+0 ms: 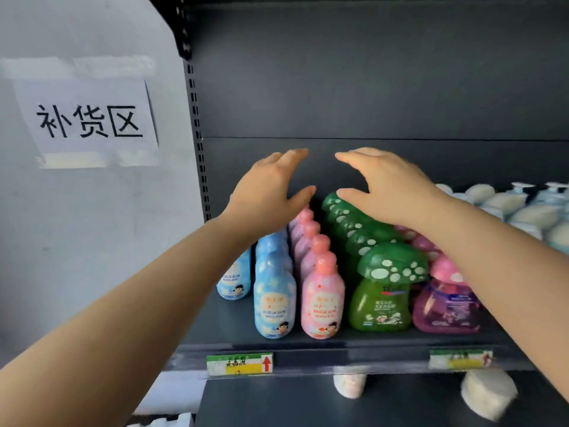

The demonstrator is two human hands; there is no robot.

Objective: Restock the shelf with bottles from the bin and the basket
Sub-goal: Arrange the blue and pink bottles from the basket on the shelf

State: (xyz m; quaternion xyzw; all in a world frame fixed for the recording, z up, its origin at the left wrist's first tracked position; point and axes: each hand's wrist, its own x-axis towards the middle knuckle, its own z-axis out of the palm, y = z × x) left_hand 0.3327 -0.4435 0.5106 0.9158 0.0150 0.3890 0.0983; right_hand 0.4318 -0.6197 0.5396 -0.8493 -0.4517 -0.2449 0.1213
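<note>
Rows of bottles stand on the dark grey shelf (308,342): blue bottles (274,300) at the left, then pink bottles (321,303), green mushroom-capped bottles (381,303) and purple bottles with pink caps (443,306). My left hand (271,192) hovers open above the back of the blue and pink rows. My right hand (388,186) is open over the back of the green row, its thumb near a green cap. Neither hand holds a bottle. The bin and the basket are out of view.
White and pale blue pump bottles (523,208) fill the shelf's right end. A paper sign with black characters (89,118) hangs on the grey wall at left. Price tags (239,364) sit on the shelf's front rail. White caps (489,392) show on the lower shelf.
</note>
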